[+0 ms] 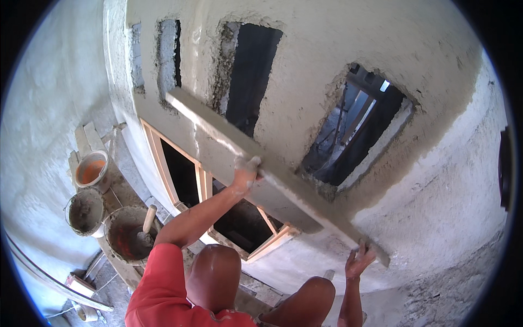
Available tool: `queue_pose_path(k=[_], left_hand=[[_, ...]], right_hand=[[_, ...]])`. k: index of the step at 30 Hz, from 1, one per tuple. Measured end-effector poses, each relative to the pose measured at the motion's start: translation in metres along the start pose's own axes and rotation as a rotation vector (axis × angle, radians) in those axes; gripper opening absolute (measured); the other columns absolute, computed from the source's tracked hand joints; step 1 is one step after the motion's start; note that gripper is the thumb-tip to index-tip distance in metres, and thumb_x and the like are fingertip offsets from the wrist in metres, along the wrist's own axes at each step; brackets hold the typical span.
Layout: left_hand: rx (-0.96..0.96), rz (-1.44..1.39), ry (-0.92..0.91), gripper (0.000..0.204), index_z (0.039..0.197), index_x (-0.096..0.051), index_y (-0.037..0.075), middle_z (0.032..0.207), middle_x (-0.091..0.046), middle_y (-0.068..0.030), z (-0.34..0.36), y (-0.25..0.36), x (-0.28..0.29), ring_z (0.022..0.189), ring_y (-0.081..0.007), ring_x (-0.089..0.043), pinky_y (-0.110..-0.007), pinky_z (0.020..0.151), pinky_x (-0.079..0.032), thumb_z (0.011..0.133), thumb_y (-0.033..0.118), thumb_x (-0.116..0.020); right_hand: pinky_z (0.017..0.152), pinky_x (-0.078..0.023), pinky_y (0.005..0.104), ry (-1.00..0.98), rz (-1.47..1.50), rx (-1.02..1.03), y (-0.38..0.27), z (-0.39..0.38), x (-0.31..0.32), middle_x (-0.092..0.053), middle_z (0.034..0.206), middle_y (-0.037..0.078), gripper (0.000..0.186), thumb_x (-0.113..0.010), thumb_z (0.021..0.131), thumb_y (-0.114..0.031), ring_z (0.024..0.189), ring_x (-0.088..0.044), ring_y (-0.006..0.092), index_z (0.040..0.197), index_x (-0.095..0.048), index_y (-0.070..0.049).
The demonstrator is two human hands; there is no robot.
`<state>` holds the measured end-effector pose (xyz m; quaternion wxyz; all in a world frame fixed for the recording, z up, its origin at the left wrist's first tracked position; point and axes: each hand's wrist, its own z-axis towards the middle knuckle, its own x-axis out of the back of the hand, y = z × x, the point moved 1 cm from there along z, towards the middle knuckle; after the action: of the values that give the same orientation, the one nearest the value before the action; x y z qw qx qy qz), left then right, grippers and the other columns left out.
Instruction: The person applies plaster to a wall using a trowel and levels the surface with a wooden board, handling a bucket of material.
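Observation:
A long plaster-coated straightedge [297, 193] lies slantwise across the wet plastered wall [313, 32], from below the narrow openings at upper left down to the lower right. My left hand [246, 173] grips it near its middle, fingers wrapped over the edge and smeared with plaster. Near its lower right end, my right hand [360, 261] is closed round it. Above the straightedge are rough-edged openings, a dark tall one [253, 76] and a wider one [354, 131]. Below it sits a wooden window frame [204, 185] set in the wall.
To my left, on planks [121, 188], stand a bucket with an orange inside [91, 170], a bucket of grey mix [86, 211] and a wide tub [128, 234] with a wooden-handled tool [149, 219] in it. My bent knees [215, 278] are close to the wall.

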<state>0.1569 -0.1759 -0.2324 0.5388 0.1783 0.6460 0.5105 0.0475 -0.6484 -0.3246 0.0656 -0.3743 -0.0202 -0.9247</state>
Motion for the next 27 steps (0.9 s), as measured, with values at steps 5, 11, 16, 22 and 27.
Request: queue_pose_path(k=[5,11,16,22,27], left_hand=[[-0.156,-0.017,-0.076,0.016,0.078,-0.062,-0.004,0.061,-0.058,-0.0068,0.015,0.042,-0.026,0.041,-0.0138,-0.051,-0.026,0.033,-0.039,0.087,0.009,-0.061],[-0.231,0.09,-0.109,0.019,0.088,-0.061,-0.002,0.064,-0.059,-0.0077,0.04,0.151,-0.086,0.041,-0.0156,-0.054,-0.026,0.033,-0.041,0.09,0.016,-0.057],[-0.199,0.141,-0.121,0.03,0.101,-0.059,0.0,0.067,-0.061,-0.0103,0.062,0.262,-0.149,0.038,-0.0166,-0.054,-0.026,0.031,-0.041,0.096,0.029,-0.052],[-0.351,0.266,-0.201,0.036,0.112,-0.059,0.002,0.087,-0.065,-0.016,0.102,0.37,-0.191,0.059,-0.0243,-0.065,-0.029,0.046,-0.051,0.098,0.034,-0.05],[-0.3,0.079,-0.004,0.026,0.09,-0.057,0.002,0.069,-0.059,-0.0118,0.108,0.472,-0.22,0.044,-0.0214,-0.052,-0.031,0.034,-0.046,0.095,0.028,-0.058]], right_hand=[[0.095,-0.034,0.0539,0.152,-0.052,0.028,0.003,0.033,0.023,-0.051,0.117,0.026,0.046,-0.062,0.085,-0.016,0.11,-0.047,0.0432,0.131,-0.058,-0.01],[0.099,-0.033,0.0548,0.304,-0.189,0.077,-0.018,0.131,0.102,-0.051,0.127,0.022,0.048,-0.059,0.088,-0.014,0.118,-0.046,0.0427,0.136,-0.054,-0.009],[0.1,-0.033,0.0525,0.385,-0.26,0.09,-0.026,0.217,0.172,-0.052,0.13,0.019,0.054,-0.061,0.084,-0.005,0.118,-0.048,0.0402,0.137,-0.051,-0.008],[0.102,-0.038,0.0486,0.567,-0.379,0.188,-0.022,0.315,0.241,-0.057,0.13,0.014,0.059,-0.068,0.087,-0.02,0.118,-0.052,0.0324,0.143,-0.049,-0.016],[0.105,-0.039,0.0498,0.712,-0.481,0.262,-0.002,0.395,0.298,-0.059,0.133,0.01,0.055,-0.065,0.091,-0.035,0.122,-0.054,0.0281,0.143,-0.049,-0.029]])
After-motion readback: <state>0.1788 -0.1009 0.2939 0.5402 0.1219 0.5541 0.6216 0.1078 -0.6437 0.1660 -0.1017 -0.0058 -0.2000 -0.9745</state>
